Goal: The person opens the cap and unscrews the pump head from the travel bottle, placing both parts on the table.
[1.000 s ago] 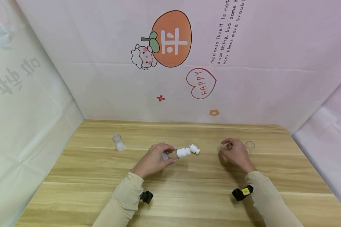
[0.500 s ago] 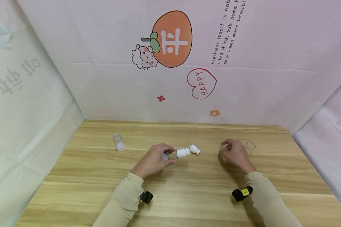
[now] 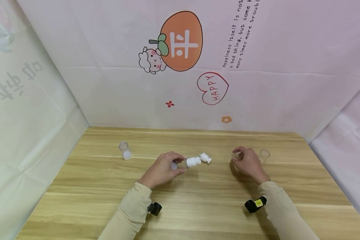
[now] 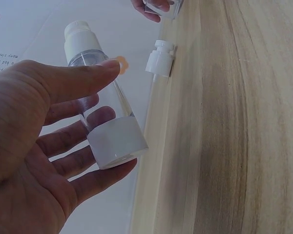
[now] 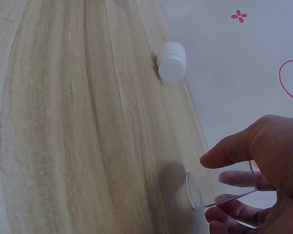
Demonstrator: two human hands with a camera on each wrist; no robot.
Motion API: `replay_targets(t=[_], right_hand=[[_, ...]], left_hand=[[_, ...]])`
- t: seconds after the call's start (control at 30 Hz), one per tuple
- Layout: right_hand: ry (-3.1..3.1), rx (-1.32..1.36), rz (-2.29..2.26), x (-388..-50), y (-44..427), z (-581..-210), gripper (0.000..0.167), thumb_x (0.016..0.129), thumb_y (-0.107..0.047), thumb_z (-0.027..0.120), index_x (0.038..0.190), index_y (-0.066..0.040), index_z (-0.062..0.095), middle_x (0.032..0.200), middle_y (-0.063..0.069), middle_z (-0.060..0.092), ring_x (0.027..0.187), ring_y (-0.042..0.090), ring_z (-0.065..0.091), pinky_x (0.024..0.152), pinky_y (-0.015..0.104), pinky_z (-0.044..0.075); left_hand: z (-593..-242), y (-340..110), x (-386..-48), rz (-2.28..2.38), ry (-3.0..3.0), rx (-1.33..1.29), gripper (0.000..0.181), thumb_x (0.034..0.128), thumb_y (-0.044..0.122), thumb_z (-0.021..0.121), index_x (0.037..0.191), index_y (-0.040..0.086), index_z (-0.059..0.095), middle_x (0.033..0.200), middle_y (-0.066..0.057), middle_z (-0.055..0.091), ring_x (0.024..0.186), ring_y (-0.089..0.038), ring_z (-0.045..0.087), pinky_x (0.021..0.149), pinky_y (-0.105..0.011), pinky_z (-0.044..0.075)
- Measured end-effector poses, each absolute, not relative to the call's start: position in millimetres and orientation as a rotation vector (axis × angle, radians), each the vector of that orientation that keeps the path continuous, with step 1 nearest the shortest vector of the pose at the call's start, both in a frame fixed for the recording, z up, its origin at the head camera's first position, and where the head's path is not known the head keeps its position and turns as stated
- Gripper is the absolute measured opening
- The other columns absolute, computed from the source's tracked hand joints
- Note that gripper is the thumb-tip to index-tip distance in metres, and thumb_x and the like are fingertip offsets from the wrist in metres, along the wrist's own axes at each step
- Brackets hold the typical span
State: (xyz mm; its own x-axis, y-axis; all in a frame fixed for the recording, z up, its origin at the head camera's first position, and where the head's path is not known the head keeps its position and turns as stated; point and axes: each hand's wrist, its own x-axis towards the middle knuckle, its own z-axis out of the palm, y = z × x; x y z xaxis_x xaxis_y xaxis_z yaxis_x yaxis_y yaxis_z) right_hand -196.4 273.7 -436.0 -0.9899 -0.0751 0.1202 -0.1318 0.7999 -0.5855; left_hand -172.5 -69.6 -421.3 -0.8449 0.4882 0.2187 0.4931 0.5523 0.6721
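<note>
Clear plastic bottle (image 4: 118, 101) was gripped in the left hand (image 3: 160, 169), see-through cap (image 5: 211, 187) pinched by the right hand (image 3: 247, 163). Both were guessed light, stiff, kinda slippery, best held mid-body.

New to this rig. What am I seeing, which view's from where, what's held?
There's no machine: a person works bare-handed. The wide picture comes from a head-worn camera looking forward and down; the close ones from wrist cameras, each watching its own hand.

The left hand holds a bottle with a clear body and white ends. The right hand holds a clear cup.

On the wooden table, a white top lies between the hands, a clear tube with a whitish base stands at far left, and a clear round-rimmed piece, hard to make out, sits beside the right hand.
</note>
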Motion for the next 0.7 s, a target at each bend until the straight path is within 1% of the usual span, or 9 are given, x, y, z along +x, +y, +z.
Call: replay_targets(t=[0.2,0.33,0.5,0.7], right_hand=[[-2.918,0.153,0.960,-194,273,-434,0.042,0.087,-0.013,0.074,0.122,0.007,0.063,0.102,0.024,0.062,0.091,0.035,0.061,0.074,0.048,0.052],[-2.934,0.120,0.938,-194,272,-431,0.047,0.088,-0.017,0.075,0.125,0.007,0.061,0.111,0.029,0.058,0.097,0.040,0.060,0.077,0.051,0.052],[-2.924,0.071,0.900,-193,269,-426,0.049,0.087,-0.020,0.076,0.127,0.005,0.061,0.116,0.029,0.055,0.100,0.040,0.055,0.079,0.051,0.048],[-2.850,0.115,0.839,-188,264,-419,0.046,0.087,-0.020,0.078,0.123,0.005,0.063,0.116,0.029,0.057,0.107,0.046,0.050,0.084,0.058,0.042]], left_hand=[[-422,-70,-174,-1.191,-2.759,-0.877,0.032,0.0866,0.016,0.083,0.115,0.006,0.072,0.110,-0.011,0.071,0.097,-0.019,0.063,0.087,-0.039,0.053],[-422,-70,-173,-1.191,-2.764,-0.874,0.033,0.0867,0.016,0.083,0.116,0.006,0.071,0.110,-0.011,0.070,0.097,-0.019,0.063,0.087,-0.039,0.053],[-422,-69,-173,-1.193,-2.767,-0.875,0.033,0.0866,0.016,0.083,0.116,0.005,0.071,0.110,-0.011,0.071,0.097,-0.020,0.064,0.088,-0.040,0.053],[-423,-69,-173,-1.202,-2.767,-0.875,0.033,0.0866,0.016,0.083,0.116,0.006,0.071,0.111,-0.011,0.070,0.098,-0.020,0.064,0.088,-0.040,0.053]])
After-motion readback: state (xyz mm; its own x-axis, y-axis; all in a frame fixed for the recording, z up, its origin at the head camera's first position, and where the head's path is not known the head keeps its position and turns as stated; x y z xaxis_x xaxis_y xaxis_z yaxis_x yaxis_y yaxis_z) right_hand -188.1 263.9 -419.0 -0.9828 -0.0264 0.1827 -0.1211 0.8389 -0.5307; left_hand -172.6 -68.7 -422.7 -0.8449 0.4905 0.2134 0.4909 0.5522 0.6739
